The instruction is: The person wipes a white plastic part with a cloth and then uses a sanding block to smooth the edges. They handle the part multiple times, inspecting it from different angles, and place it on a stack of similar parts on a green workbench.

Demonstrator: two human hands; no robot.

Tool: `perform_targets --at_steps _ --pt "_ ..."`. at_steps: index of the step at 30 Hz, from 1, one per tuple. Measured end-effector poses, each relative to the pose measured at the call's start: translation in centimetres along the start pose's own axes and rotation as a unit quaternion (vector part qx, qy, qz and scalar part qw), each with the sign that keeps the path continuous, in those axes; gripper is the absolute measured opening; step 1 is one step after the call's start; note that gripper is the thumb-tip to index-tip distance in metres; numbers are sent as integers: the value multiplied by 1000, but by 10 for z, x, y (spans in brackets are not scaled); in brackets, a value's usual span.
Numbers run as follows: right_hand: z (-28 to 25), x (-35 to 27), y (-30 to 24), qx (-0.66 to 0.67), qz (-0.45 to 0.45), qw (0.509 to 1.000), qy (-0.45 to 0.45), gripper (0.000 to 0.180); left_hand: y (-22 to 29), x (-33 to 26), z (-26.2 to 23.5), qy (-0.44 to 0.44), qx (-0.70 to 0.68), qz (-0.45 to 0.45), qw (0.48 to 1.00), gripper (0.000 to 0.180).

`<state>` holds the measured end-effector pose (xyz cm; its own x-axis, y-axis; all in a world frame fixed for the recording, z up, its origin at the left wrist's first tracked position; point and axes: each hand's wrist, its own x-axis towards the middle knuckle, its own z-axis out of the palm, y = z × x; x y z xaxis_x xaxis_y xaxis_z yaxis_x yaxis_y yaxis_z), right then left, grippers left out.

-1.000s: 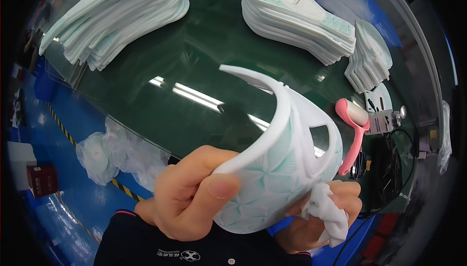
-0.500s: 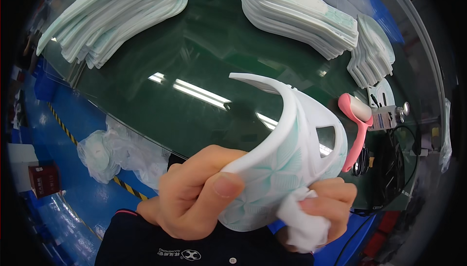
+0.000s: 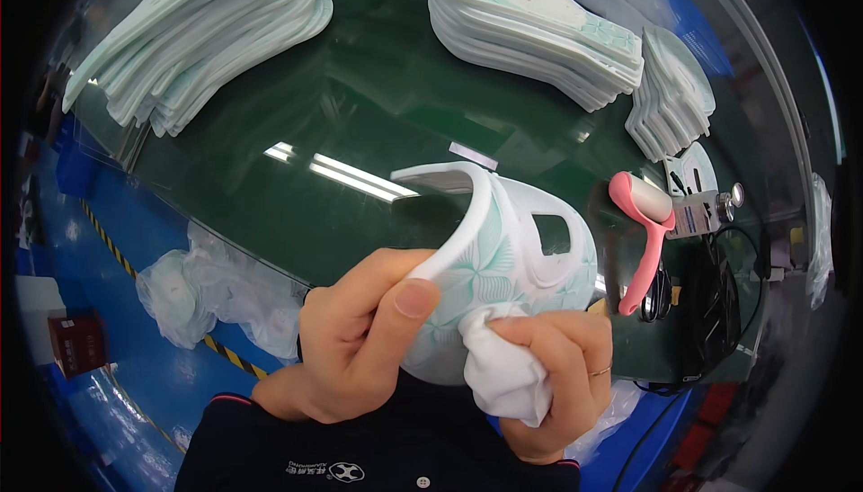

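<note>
My left hand (image 3: 360, 339) grips a white and mint-green shoe sole (image 3: 503, 258), bent into a curve, with the thumb pressed on its patterned face. Against the lower part of that sole my right hand (image 3: 557, 375) presses a bunched white cloth (image 3: 503, 375). Both hands are held close to my chest, over the near edge of the dark green glass-topped table (image 3: 360, 123).
Stacks of similar soles lie at the far left (image 3: 198, 33), far middle (image 3: 530, 24) and right (image 3: 674, 96). A pink-handled lint roller (image 3: 643, 240) lies at the right beside a small metal device and black cables. Crumpled clear plastic (image 3: 216, 285) lies on the blue floor to the left.
The sole has been turned and lowered a little in my left hand. My right hand with the cloth has moved up from under the sole onto its patterned face.
</note>
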<state>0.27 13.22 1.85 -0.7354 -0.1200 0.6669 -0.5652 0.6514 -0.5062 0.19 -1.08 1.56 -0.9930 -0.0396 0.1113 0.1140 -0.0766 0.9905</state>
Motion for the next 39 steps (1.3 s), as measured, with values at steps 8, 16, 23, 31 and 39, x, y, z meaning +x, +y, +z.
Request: perform_targets --at_steps 8,16,23,31,39 --pt "1 26 -4 -6 -28 999 40 23 0 0 7 -9 50 117 992 18" --pt "2 9 -2 -3 -38 999 5 25 5 2 1 10 100 122 987 21" --pt "-7 15 2 17 -79 992 -99 30 5 4 -5 44 143 158 976 16" --pt "-13 28 0 -1 -61 998 -31 30 10 2 10 24 138 138 980 27" --pt "-43 17 24 148 114 965 -185 28 -4 21 -9 142 -11 78 987 22"
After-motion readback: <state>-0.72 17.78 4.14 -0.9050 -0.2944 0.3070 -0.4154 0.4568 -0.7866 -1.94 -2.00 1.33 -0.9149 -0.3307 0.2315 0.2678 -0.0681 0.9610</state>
